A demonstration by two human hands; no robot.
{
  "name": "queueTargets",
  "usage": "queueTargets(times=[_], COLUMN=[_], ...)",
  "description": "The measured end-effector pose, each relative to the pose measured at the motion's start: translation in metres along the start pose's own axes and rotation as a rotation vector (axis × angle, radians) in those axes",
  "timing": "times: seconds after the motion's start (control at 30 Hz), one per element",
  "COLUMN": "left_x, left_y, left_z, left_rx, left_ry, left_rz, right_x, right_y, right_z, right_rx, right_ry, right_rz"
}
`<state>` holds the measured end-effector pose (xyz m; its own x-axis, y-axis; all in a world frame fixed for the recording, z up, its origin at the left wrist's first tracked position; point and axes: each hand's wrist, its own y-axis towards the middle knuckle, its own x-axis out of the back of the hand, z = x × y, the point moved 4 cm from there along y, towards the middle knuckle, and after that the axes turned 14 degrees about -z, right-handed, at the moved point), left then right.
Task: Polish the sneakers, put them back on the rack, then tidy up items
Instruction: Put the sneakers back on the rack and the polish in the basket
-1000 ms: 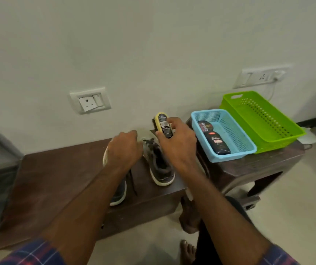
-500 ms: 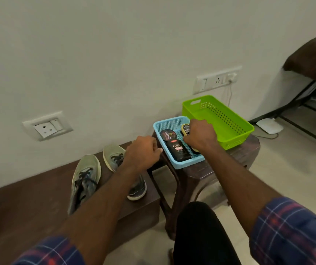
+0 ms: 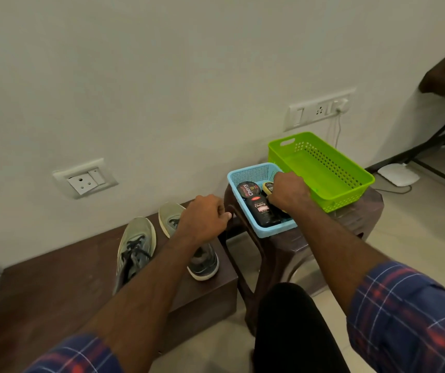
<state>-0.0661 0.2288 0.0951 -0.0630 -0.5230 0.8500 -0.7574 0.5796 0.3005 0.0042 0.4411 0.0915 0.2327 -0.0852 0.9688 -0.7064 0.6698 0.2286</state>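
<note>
My right hand (image 3: 289, 191) is down inside the blue basket (image 3: 245, 172), fingers curled around the yellow-edged polish applicator (image 3: 268, 187), of which only the top end shows past my knuckles. In the same basket, just left of that hand, lie a round black Cherry polish tin (image 3: 247, 189) toward the wall and a black Cherry polish bottle (image 3: 263, 212) lying flat toward me; the bottle touches or nearly touches my fingers. The blue basket sits on a dark brown plastic stool (image 3: 294, 246), and a larger green basket (image 3: 321, 168) sits on the same stool right beside it, on the far right side.

My left hand (image 3: 204, 216) hovers over the low brown wooden bench (image 3: 54, 278), curled loosely into a fist with nothing visible inside it; it hangs above the right-hand sneaker and close to the stool's edge.

The 2 sneakers stand on the bench top, toes toward the wall. The left sneaker (image 3: 135, 246) is fully in view, grey-green with dark laces, leaning a little. The right sneaker (image 3: 202, 261) is partly hidden behind my left wrist, its pale toe and dark heel showing on either side.

On the wall are 2 white socket plates: a socket plate (image 3: 85, 179) above the bench and a switch plate (image 3: 319, 109) above the baskets, with a thin cable hanging down from it. My sleeves are blue plaid.
</note>
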Motion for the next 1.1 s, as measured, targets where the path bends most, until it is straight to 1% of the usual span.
queueTargets(times=[0.07, 0.1, 0.13, 0.2, 0.23, 0.27, 0.3, 0.37, 0.43, 0.5, 0.53, 0.6, 0.63, 0.73, 0.83, 0.93, 1.1], left_x=[0.005, 0.01, 0.014, 0.027, 0.032, 0.038, 0.041, 0.049, 0.061, 0.071, 0.074, 0.073, 0.07, 0.054, 0.038, 0.03, 0.047], left_y=[-0.005, -0.009, -0.011, -0.022, -0.029, -0.039, -0.049, -0.08, -0.115, -0.145, -0.159, -0.185, -0.195, -0.211, -0.205, -0.194, -0.185], left_z=[0.009, 0.015, 0.02, 0.034, 0.042, 0.052, 0.062, 0.089, 0.115, 0.135, 0.142, 0.156, 0.16, 0.17, 0.18, 0.188, 0.193], left_rx=[0.019, 0.024, 0.028, 0.033, 0.044, 0.059, 0.082, 0.162, 0.223, 0.239, 0.269, 0.365, 0.401, 0.519, 0.605, 0.622, 0.605], left_ry=[-0.01, -0.012, -0.013, -0.022, -0.023, -0.015, 0.002, 0.058, 0.146, 0.283, 0.349, 0.43, 0.43, 0.283, 0.155, 0.018, -0.032], left_rz=[0.0, -0.01, -0.017, -0.028, -0.034, -0.04, -0.045, -0.07, -0.11, -0.104, -0.066, 0.03, 0.056, 0.066, 0.083, 0.009, -0.16], right_x=[0.005, 0.01, 0.017, 0.033, 0.04, 0.044, 0.042, 0.021, -0.016, -0.051, -0.064, -0.079, -0.082, -0.081, -0.077, -0.072, -0.052], right_y=[-0.005, -0.008, -0.011, -0.026, -0.04, -0.058, -0.077, -0.119, -0.154, -0.175, -0.181, -0.187, -0.186, -0.181, -0.179, -0.179, -0.191], right_z=[0.002, 0.006, 0.011, 0.036, 0.056, 0.078, 0.099, 0.138, 0.164, 0.171, 0.172, 0.174, 0.175, 0.18, 0.185, 0.192, 0.213], right_rx=[0.011, 0.019, 0.038, 0.131, 0.188, 0.24, 0.288, 0.366, 0.425, 0.44, 0.439, 0.446, 0.439, 0.357, 0.312, 0.341, 0.36], right_ry=[-0.014, -0.014, -0.011, 0.056, 0.15, 0.258, 0.349, 0.452, 0.4, 0.27, 0.225, 0.187, 0.192, 0.232, 0.225, 0.208, 0.218], right_rz=[0.033, 0.02, -0.032, -0.207, -0.281, -0.31, -0.293, -0.14, 0.05, 0.151, 0.171, 0.188, 0.175, 0.117, 0.106, 0.099, 0.136])
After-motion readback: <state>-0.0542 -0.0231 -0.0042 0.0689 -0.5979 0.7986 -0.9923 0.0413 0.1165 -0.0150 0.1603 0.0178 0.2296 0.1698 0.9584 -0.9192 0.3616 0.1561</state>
